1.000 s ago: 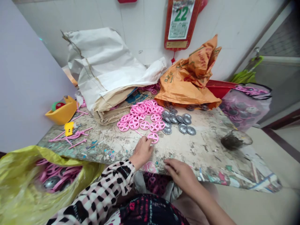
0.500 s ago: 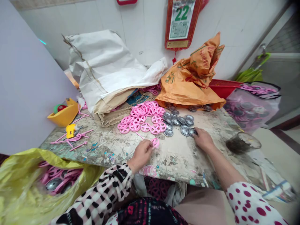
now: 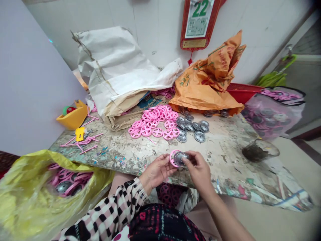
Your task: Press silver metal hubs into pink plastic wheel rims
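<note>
Above the table's front edge, my left hand (image 3: pixel 158 170) has its fingers closed on the left rim of a pink wheel ring (image 3: pixel 172 158). My right hand (image 3: pixel 199 170) pinches a grey disc (image 3: pixel 181 158), held against the ring and partly overlapping it. Behind them lies a heap of pink wheels (image 3: pixel 155 118). Several grey discs (image 3: pixel 200 136) lie to its right. A thin pink stick (image 3: pixel 151 141) rests in front of the pink heap.
A white sack (image 3: pixel 120 70) and an orange bag (image 3: pixel 208 87) stand at the back. Pink rods and a yellow piece (image 3: pixel 80 134) lie left. A yellow bag (image 3: pixel 27 190) hangs at front left, a dark-filled cup (image 3: pixel 259 151) stands right.
My right hand has moved left from the grey discs, bringing one to the pink ring in my left hand. My left hand has shifted slightly right and down. The camera view has shifted slightly.
</note>
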`<state>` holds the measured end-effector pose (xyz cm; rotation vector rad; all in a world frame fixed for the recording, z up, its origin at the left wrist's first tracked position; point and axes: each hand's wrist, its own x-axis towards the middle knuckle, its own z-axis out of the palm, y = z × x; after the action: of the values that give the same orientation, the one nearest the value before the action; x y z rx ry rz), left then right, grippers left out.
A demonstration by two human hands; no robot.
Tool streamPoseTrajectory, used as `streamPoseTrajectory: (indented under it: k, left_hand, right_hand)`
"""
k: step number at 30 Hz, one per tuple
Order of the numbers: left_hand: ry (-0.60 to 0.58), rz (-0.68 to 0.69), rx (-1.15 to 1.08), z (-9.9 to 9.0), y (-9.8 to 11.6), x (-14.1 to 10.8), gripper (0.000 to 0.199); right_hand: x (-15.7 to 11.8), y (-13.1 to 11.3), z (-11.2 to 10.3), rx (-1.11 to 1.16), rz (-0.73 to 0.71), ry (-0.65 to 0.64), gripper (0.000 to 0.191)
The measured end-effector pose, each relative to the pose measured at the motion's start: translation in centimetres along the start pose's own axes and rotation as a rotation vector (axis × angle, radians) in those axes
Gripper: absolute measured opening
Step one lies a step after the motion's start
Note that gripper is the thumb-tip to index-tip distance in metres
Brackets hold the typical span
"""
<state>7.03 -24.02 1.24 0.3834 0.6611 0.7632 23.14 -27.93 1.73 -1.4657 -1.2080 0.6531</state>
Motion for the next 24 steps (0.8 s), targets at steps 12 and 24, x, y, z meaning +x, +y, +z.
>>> streamPoseTrajectory:
  k: [12,24]
  left_hand:
    - [0.064,0.189,0.394,1.6,-0.1,-2.4,0.040]
    - [0.051,0.071,0.675,-0.4,-0.3,-2.7,0.042]
  right_hand:
    - [-2.4,-0.7,0.9,-0.068,0.014,-0.205,0.033]
    - [-2.8,1.2,1.4,-0.037,0.084,-0.261,0.032]
